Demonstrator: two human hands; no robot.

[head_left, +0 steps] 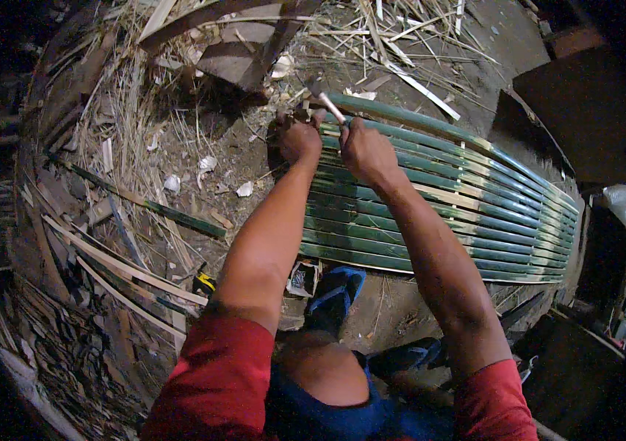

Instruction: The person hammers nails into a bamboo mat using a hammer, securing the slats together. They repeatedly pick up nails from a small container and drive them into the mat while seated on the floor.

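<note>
A panel of green bamboo slats lies in front of me, its slats side by side with narrow gaps and pale bands across them. My right hand is closed round the handle of a hammer, whose dark head is raised a little above the panel's far left corner. Just left of it, my left hand rests at the slats' left end. Its fingers are bent and pressed together there; whatever they pinch is too small and dark to name.
Bamboo shavings and split strips litter the dirt floor. A wooden block stands beyond my left hand. A small box, seemingly of nails, sits by my sandalled foot, near a yellow-and-black tool. Long strips lie at left.
</note>
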